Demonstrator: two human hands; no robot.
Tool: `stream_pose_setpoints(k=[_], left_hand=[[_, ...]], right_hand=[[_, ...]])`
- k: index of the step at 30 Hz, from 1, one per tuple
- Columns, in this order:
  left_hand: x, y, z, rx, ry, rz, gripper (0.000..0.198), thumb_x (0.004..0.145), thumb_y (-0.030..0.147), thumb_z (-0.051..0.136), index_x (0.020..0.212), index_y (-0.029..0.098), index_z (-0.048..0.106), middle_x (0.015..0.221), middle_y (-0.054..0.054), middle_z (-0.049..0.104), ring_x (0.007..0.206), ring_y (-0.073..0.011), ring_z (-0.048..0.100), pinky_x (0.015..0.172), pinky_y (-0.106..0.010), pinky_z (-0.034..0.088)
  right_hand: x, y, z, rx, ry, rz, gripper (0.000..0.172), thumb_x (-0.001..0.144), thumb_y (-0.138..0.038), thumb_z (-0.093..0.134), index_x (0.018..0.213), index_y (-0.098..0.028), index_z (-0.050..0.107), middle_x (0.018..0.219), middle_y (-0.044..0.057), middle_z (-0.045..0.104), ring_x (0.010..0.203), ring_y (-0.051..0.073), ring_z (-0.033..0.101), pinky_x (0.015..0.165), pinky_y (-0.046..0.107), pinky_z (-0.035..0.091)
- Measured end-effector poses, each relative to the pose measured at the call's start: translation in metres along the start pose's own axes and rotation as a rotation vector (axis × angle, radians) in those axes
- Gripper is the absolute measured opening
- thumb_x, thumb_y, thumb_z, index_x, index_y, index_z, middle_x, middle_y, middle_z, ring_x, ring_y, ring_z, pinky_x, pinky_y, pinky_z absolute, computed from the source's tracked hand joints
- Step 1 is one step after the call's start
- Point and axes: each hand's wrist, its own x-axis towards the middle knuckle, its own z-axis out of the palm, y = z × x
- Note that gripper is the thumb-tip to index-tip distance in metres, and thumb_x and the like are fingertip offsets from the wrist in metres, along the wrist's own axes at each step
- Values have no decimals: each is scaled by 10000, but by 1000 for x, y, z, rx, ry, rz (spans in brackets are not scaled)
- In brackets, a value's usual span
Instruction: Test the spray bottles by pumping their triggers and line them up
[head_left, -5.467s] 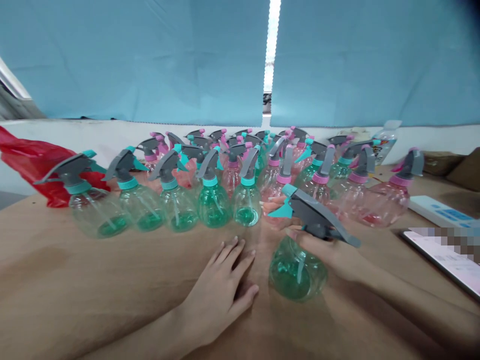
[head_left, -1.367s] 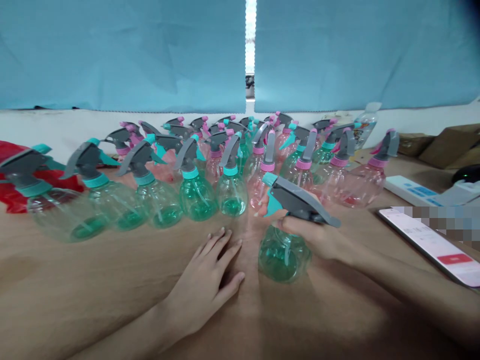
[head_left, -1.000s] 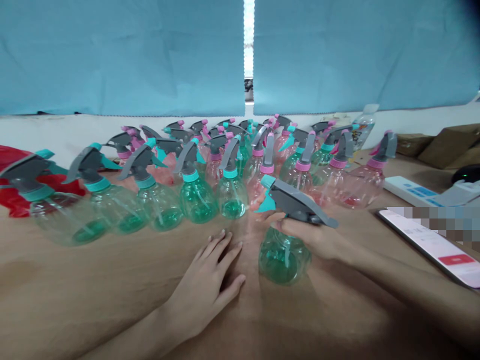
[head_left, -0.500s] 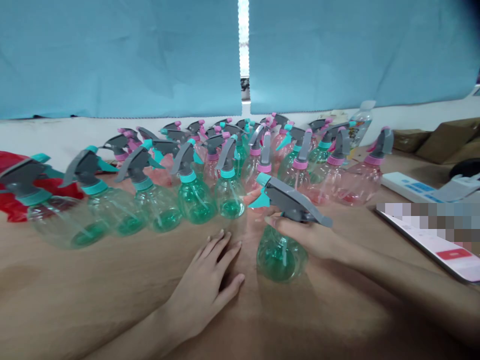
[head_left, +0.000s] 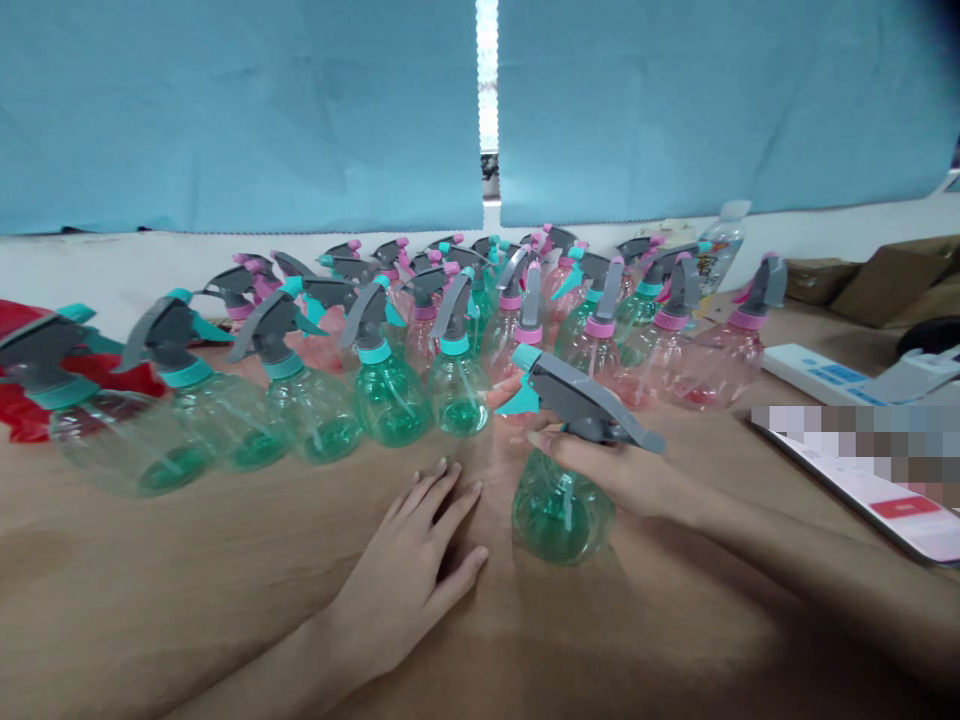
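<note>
My right hand (head_left: 611, 470) is wrapped round the neck of a green spray bottle (head_left: 559, 505) with a grey and teal trigger head (head_left: 581, 400); the bottle stands on the brown table (head_left: 150, 590), its nozzle pointing left. My left hand (head_left: 416, 575) lies flat on the table just left of the bottle, fingers spread, holding nothing. Behind both hands stand several rows of spray bottles: green ones with teal collars (head_left: 386, 385) on the left and in the middle, pink ones with pink collars (head_left: 720, 355) to the right.
A red plastic bag (head_left: 22, 400) lies at the far left. A phone with a lit screen (head_left: 877, 490) and a white power strip (head_left: 817, 375) sit at the right, with cardboard boxes (head_left: 889, 290) behind. A clear water bottle (head_left: 716, 250) stands near the blue curtain (head_left: 240, 110).
Over the frames the view shifts a little; my right hand keeps its grip on the green bottle in about the same place, and my left hand stays flat on the table.
</note>
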Motion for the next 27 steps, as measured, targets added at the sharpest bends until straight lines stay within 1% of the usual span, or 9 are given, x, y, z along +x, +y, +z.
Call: stream_pose_setpoints(k=[6, 10, 12, 17, 22, 27], left_hand=[[1, 1, -1, 15, -14, 2, 532, 956, 463, 399, 1403, 176, 411, 1491, -125, 373, 1382, -306, 318, 1071, -546, 359], [0, 2, -1, 28, -11, 6, 529, 954, 470, 397, 1392, 173, 428, 1486, -125, 382, 1383, -300, 317, 1076, -541, 356], [0, 2, -1, 30, -16, 1, 529, 954, 468, 397, 1393, 173, 426, 1490, -124, 376, 1385, -301, 313, 1076, -541, 356], [0, 1, -1, 13, -9, 1, 525, 950, 460, 413, 1393, 179, 427, 1483, -120, 388, 1379, -303, 323, 1079, -536, 351], [0, 2, -1, 5, 19, 11, 516, 950, 452, 423, 1390, 183, 429, 1484, -119, 387, 1377, -297, 327, 1088, -521, 341], [1, 2, -2, -6, 8, 5, 521, 950, 462, 417, 1387, 179, 431, 1480, -125, 392, 1375, -300, 332, 1086, -526, 344]], right_hand=[[-2, 2, -1, -10, 4, 18, 287, 714, -184, 512, 938, -266, 672, 645, -24, 520, 579, 148, 507, 593, 292, 479], [-2, -1, -1, 2, 4, 3, 257, 713, -185, 514, 902, -263, 671, 660, -22, 530, 578, 145, 502, 594, 294, 471], [-1, -2, -1, 5, 1, -1, 280, 707, -181, 509, 924, -264, 664, 645, -27, 513, 565, 143, 487, 578, 288, 457], [1, -7, -1, 17, -19, -7, 413, 678, -168, 485, 1054, -271, 619, 608, -44, 476, 531, 137, 440, 549, 277, 424], [0, -11, -3, 28, -48, 28, 456, 658, -161, 476, 1081, -273, 608, 538, -64, 403, 499, 143, 421, 541, 284, 416], [0, -9, -3, 32, -47, 13, 459, 652, -151, 482, 1077, -281, 602, 578, -55, 448, 513, 147, 434, 546, 293, 424]])
